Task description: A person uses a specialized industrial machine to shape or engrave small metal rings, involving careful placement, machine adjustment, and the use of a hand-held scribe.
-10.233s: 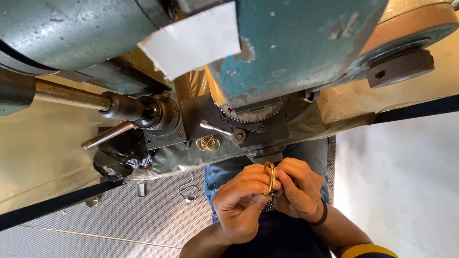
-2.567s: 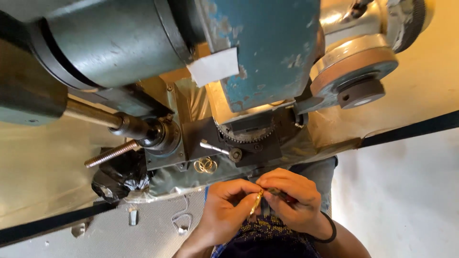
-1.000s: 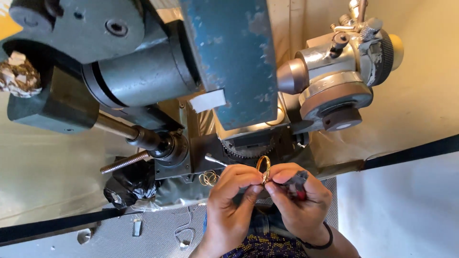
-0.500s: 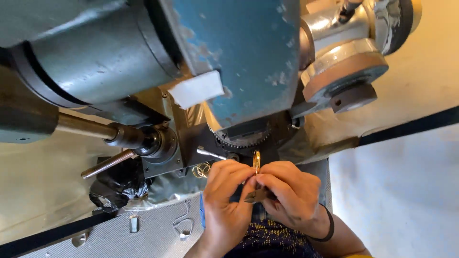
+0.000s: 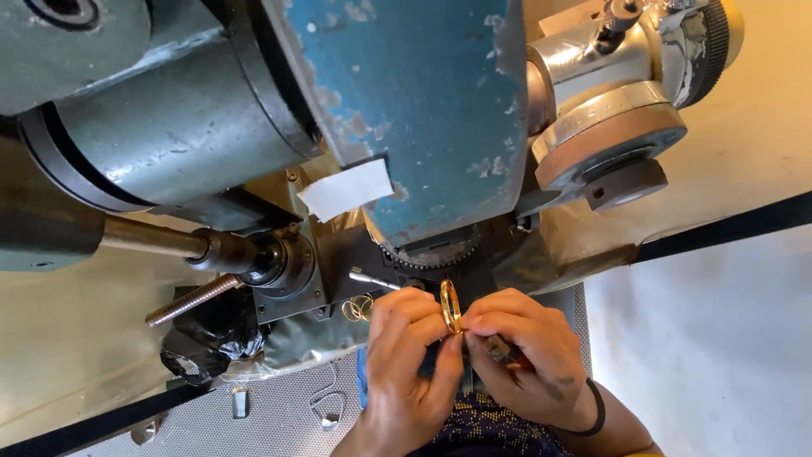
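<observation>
A thin gold ring-shaped bangle stands on edge between my two hands, just below the toothed wheel of a large blue-grey machine. My left hand pinches the bangle from the left with thumb and fingers. My right hand pinches it from the right and also holds a small dark tool against the palm. A black band sits on my right wrist.
A few more gold rings lie on the machine bed left of my hands. A threaded rod and steel shaft stick out at left. A round spindle head hangs at upper right. Metal clips lie on the grey mesh surface.
My hands have risen slightly toward the toothed wheel with the bangle held on edge. The view has shifted, so the machine fills more of the frame.
</observation>
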